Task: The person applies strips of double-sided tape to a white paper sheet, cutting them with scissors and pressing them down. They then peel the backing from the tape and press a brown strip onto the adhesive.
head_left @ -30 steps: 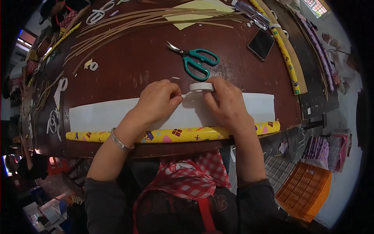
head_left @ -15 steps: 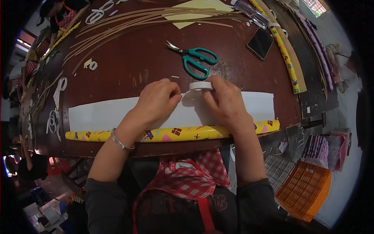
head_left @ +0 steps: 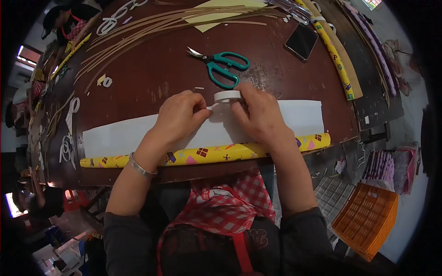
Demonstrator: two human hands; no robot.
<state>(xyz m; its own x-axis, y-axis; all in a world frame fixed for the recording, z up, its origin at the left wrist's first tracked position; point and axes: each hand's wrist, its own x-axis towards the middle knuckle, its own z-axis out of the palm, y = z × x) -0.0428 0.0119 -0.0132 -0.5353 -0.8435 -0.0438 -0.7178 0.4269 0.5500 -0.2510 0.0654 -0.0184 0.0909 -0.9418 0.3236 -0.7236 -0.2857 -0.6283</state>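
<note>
My right hand (head_left: 261, 112) grips a roll of white tape (head_left: 227, 95) between thumb and fingers, above the far edge of a white-backed sheet. My left hand (head_left: 180, 115) is pinched on the loose end of that tape, left of the roll. Beneath both hands lies the partly rolled yellow patterned wrapping paper (head_left: 216, 154), its white underside (head_left: 122, 133) spread flat and its rolled part along the near side, under my forearms. Just beyond the tape roll, scissors (head_left: 225, 64) with green handles rest on the table, blades pointing to the far left.
On the brown table (head_left: 152, 69) lie long brown strips (head_left: 138, 32), a yellow sheet (head_left: 214, 18), a phone (head_left: 301, 41) and a finished yellow roll (head_left: 335, 60) at right. An orange crate (head_left: 366, 218) stands at lower right. Another person (head_left: 69, 23) works at far left.
The view has shifted slightly, so the table's things sit a little differently. Both hands keep their hold on the tape, with little movement relative to the paper.
</note>
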